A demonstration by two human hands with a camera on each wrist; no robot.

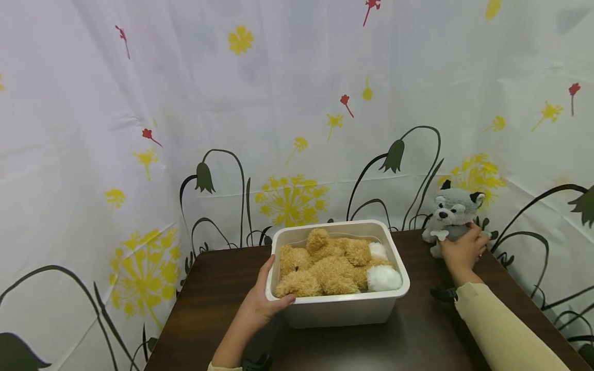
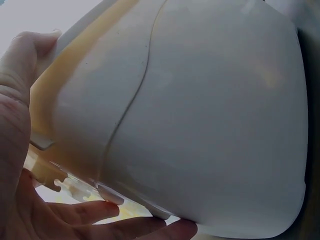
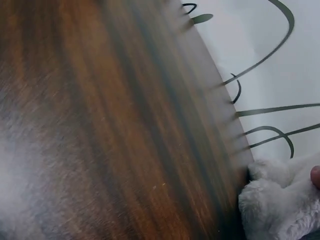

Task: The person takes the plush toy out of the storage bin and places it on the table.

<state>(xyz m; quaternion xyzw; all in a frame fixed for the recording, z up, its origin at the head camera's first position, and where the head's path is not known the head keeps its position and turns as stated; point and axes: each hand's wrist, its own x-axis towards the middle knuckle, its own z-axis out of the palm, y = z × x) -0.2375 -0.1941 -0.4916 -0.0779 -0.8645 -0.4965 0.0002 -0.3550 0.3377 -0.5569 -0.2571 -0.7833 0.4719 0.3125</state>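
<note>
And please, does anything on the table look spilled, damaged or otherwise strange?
Nothing looks spilled or plainly damaged. The only oddity is a thin wavy line down the smooth outside of the white bin; crack or moulding, I cannot tell.

One gray plush [image 1: 457, 201] at the right of the frame; one tan plush [image 1: 331, 273] at the centre, as far as can be told, with two white feet [image 1: 384, 278] in sight. One tub [image 1: 343, 312], centre. Two grips: one left grip [image 1: 260, 301] at lower centre, one right grip [image 1: 464, 250] at right. Two wristbands [image 1: 443, 294], bottom centre and lower right. One bench [image 1: 218, 288], bottom. Five red flowers [image 1: 344, 99] across the upper half.
</note>
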